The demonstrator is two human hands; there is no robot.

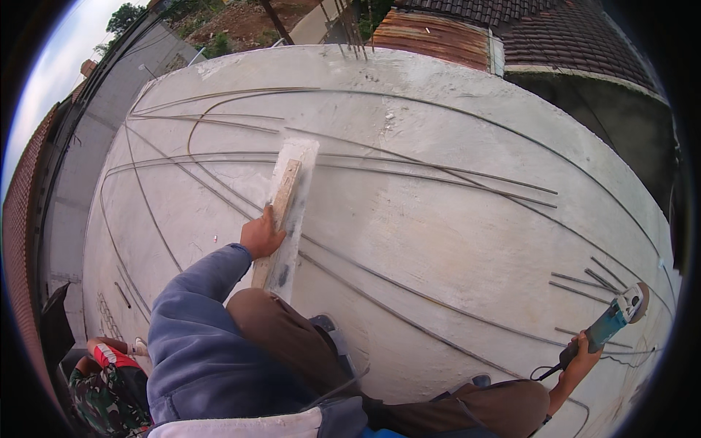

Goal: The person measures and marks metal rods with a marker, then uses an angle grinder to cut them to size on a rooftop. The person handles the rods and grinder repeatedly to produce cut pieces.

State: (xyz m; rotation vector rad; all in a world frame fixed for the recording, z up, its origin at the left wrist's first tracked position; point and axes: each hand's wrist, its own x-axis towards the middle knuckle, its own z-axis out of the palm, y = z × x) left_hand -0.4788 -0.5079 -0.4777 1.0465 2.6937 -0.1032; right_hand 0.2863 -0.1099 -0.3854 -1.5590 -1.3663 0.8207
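Note:
My left hand (pixel 261 233) grips a narrow, speckled wooden board (pixel 289 186) lying on a white, dust-covered strip (pixel 304 157) with a dark streak beside the board. My bent left knee is just below it. At the lower right my right hand (pixel 578 359) holds a teal angle grinder (pixel 610 325) by its dark rear handle, its disc (pixel 636 299) tilted upward and a cord looping below. Several steel rods (pixel 431 164) run across the pale concrete slab (pixel 438 226) around the board and under the grinder.
Another person (pixel 109 383) in camouflage and red crouches at lower left. The slab's raised far edge (pixel 277 52) has upright rebar (pixel 349 33). Beyond are rusty metal roofing (pixel 431 40), tiled roofs (pixel 569 47) and a grey lane (pixel 73 190) along the left.

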